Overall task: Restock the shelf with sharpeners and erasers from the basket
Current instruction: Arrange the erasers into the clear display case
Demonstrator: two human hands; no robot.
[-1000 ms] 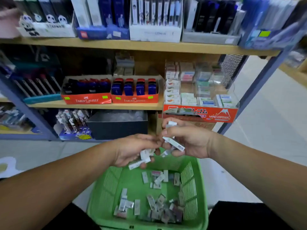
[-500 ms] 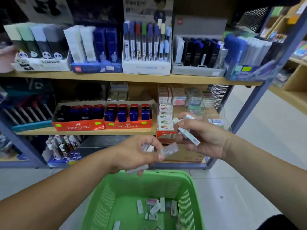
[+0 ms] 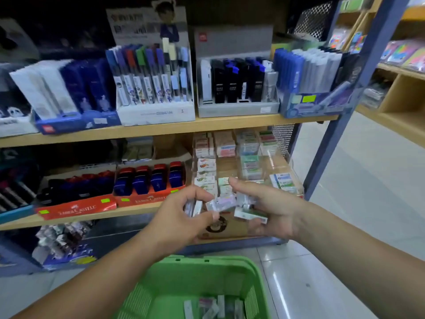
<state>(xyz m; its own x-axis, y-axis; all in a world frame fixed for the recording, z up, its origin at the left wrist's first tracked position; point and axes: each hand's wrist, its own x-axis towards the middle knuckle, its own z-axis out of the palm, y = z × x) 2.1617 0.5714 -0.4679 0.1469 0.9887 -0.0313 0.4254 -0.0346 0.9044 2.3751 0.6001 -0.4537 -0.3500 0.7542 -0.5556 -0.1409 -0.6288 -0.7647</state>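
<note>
My left hand [image 3: 184, 217] grips several small wrapped erasers and pinches a pale wrapped eraser [image 3: 222, 202] at its fingertips. My right hand [image 3: 273, 208] holds a white and green eraser [image 3: 249, 215] with others tucked in its curled fingers. Both hands meet in front of the clear eraser display [image 3: 248, 162] on the middle shelf. The green basket [image 3: 230, 268] sits below, with several loose wrapped erasers [image 3: 213, 307] in its bottom. Blue and red sharpeners [image 3: 149, 180] stand in an orange box left of the display.
The upper shelf [image 3: 161, 127] carries boxes of pens and lead cases. A blue metal post [image 3: 340, 125] frames the shelf's right end, with tiled floor [image 3: 368, 192] beyond. More packets lie on the bottom shelf at left [image 3: 62, 245].
Both hands rose from just above the basket up to the middle shelf's eraser display, carrying erasers. My view tilted upward, so the basket now shows only at the bottom.
</note>
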